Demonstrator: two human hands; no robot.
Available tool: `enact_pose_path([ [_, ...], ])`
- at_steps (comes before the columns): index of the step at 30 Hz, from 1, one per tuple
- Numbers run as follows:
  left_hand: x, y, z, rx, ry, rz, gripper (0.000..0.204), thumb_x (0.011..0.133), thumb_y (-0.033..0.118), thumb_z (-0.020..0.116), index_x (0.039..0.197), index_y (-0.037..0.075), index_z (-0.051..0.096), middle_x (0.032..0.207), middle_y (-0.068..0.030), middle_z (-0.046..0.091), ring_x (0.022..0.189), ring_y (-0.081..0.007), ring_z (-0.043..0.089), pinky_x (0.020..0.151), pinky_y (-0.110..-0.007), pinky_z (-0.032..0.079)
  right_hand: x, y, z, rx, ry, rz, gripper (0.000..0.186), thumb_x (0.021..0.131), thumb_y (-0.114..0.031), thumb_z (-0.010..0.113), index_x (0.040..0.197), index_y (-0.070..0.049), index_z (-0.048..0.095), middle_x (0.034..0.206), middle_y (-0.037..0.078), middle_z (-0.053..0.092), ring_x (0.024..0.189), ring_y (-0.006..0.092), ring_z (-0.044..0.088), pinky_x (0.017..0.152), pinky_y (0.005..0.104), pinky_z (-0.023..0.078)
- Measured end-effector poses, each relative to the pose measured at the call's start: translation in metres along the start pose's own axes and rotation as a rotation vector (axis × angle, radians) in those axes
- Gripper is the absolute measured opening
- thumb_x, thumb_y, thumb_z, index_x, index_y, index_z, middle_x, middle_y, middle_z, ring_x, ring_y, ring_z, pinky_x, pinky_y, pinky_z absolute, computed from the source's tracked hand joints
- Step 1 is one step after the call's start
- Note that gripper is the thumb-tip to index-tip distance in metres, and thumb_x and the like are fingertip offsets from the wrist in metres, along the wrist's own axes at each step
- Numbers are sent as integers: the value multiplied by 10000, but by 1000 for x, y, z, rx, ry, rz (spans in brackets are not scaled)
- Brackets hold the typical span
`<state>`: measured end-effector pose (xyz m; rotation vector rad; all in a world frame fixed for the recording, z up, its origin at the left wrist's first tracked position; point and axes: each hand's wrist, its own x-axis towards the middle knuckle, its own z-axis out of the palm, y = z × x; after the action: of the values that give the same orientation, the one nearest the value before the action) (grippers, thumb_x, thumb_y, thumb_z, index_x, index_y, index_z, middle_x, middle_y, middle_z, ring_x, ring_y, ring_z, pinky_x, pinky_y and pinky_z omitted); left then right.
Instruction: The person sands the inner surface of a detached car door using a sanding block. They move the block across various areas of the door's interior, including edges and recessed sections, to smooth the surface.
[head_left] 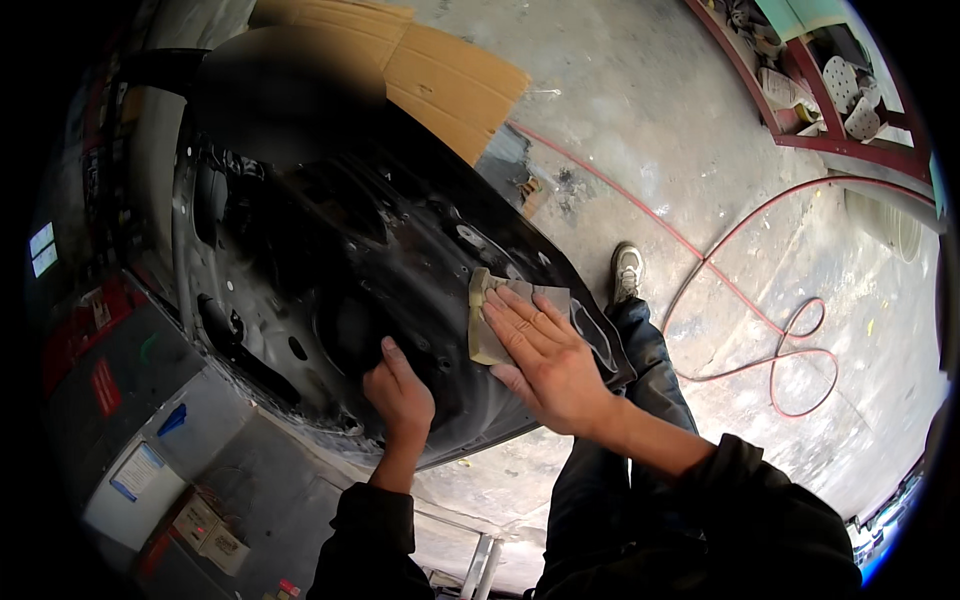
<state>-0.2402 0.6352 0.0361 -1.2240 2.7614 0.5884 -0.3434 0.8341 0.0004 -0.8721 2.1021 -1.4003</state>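
A black car door panel (450, 390) lies slanted before me, its inner side up, with cut-outs and holes. My right hand (560, 370) presses palm down, fingers together, on a pale yellow sanding block (484, 345) with a sheet of grey sandpaper (556, 297) around it. The block rests on the panel near its right edge. By the large round opening in the panel, my left hand (400, 392) is closed, fingers curled in and thumb pointing up. Its fingertips are hidden, so what they grip cannot be seen.
Flattened cardboard (450, 85) lies on the floor beyond the panel. A red hose (705, 262) loops over the concrete floor at right. Dark red shelving (800, 90) with tools stands far right. Low left are a grey cabinet (225, 400) and a small box (210, 530).
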Motion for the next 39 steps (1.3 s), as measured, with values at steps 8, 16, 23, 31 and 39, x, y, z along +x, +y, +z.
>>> enact_pose_path([
  [8,1,0,8,-41,20,-6,642,1119,314,360,698,-105,604,634,-310,572,644,-532,572,595,-561,408,100,8,20,184,62,-104,588,1014,-262,592,1496,47,461,1541,242,487,1467,374,437,1222,488,346],
  [16,1,2,10,-78,56,32,629,1110,298,369,677,-98,595,636,-329,553,647,-543,558,592,-568,387,75,-11,4,153,67,-171,554,1012,-273,590,1423,89,512,1496,282,515,1425,394,477,1213,466,367],
  [23,0,-8,3,-31,-38,-30,605,1110,302,359,763,-113,631,702,-326,602,685,-533,591,632,-559,415,29,-9,12,80,11,-113,710,971,-308,651,1520,72,411,1578,262,432,1462,396,440,1200,461,387],
  [31,0,1,18,-22,74,86,629,1114,313,369,741,-109,649,672,-319,603,684,-539,598,629,-562,441,130,11,22,108,72,-91,819,1012,-525,559,1504,106,382,1551,320,426,1466,425,404,1246,507,273],
  [39,-1,0,3,-3,35,32,672,1119,344,357,689,-112,598,620,-297,570,614,-512,577,584,-553,412,-28,8,-1,-117,-20,-59,745,847,-325,750,1473,-4,504,1505,150,551,1430,297,486,1198,479,343],
])
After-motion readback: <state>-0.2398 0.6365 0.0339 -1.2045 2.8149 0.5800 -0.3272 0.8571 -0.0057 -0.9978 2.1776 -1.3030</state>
